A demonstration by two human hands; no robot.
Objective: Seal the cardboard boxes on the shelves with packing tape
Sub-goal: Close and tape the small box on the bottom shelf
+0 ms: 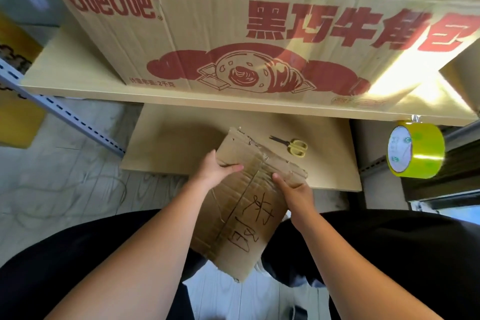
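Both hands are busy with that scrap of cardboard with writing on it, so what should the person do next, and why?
Probably set the cardboard piece down on the lower shelf. Left hand and right hand both grip it, while the tape roll hangs untouched at the right and the scissors lie unused.

Arms: two forearms, bare from the elbow down, no sleeves showing anywhere along them.
Left hand (215, 170): bare, no glove, no ring or watch to be seen.
Right hand (296, 193): bare likewise, wrist unadorned, no strap or band.
Clothing: a black garment (389, 249) covers the lap and legs on both sides, plain, with no print or logo showing.
Fabric: dark and matt, smooth over each thigh, with a gap between the legs.
Fingernails: short, as far as the thumbs show them; the rest is too small to tell.
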